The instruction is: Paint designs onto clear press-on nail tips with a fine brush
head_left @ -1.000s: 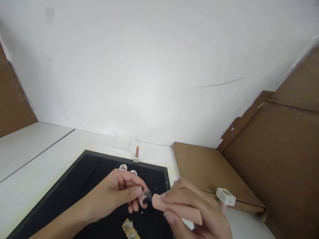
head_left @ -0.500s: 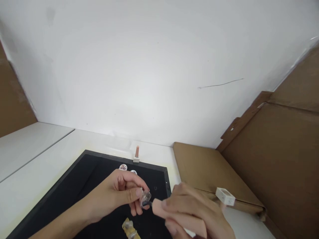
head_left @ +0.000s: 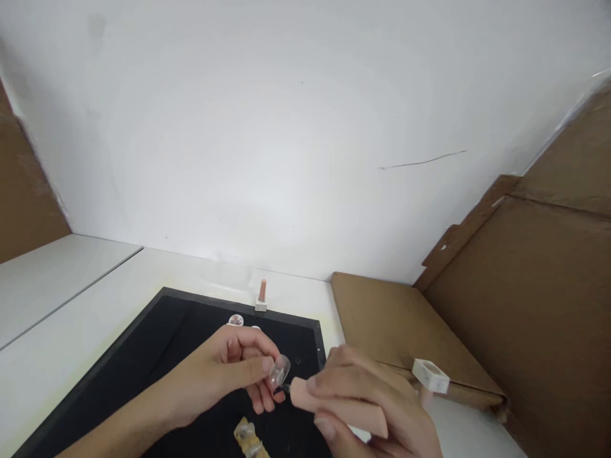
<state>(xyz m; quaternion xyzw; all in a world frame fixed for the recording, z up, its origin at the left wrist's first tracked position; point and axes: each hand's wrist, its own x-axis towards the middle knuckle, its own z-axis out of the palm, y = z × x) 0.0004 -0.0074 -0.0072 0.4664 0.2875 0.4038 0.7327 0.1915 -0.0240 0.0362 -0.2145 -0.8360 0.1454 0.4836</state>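
My left hand (head_left: 241, 369) pinches a small clear curved plastic piece (head_left: 281, 367) between thumb and fingertips, above a black mat. The kind of piece is not clear; it looks like a rounded transparent shell. My right hand (head_left: 377, 401) is wrapped round a peach nail polish cap (head_left: 338, 408), held almost level. From the cap's left end a short dark brush (head_left: 285, 387) reaches to the lower edge of the clear piece; whether it touches is hard to see. Part of a white object (head_left: 360, 434) shows below the right hand. Below the hands lies a yellowish strip (head_left: 244, 429) bearing clear pieces.
A nail polish bottle (head_left: 261, 305) with a peach cap stands at the far edge of the black mat (head_left: 191, 331). Small round pots (head_left: 235, 320) sit behind my left hand. At right are a cardboard box (head_left: 382, 312) and another white, square-based bottle (head_left: 431, 376).
The clear piece has turned in my left fingers and now shows its rounded outline upright. My right hand and the cap have shifted slightly left; the brush sits lower against the piece.
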